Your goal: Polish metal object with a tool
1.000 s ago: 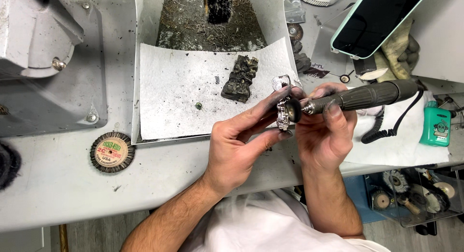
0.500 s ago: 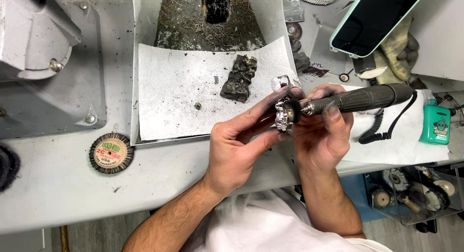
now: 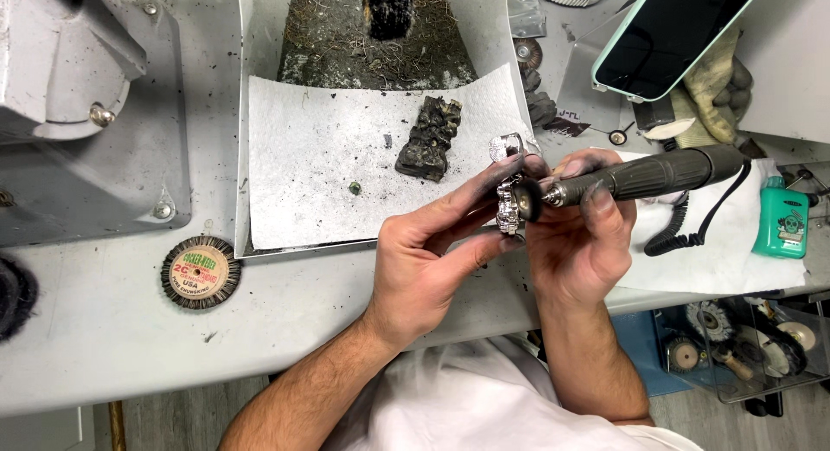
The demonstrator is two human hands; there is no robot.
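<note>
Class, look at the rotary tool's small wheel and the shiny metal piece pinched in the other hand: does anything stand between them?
Nothing visible does. The left hand pinches the shiny metal piece at its fingertips, and the small wheel of the rotary handpiece, held in the right hand, sits right against it.

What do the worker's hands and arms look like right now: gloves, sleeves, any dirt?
Both hands are bare, no gloves. The left hand and right hand have fingertips blackened with dark grime. Forearms are bare and hairy, no sleeves reaching them, no watch or rings visible. A white garment covers the torso below.
</note>
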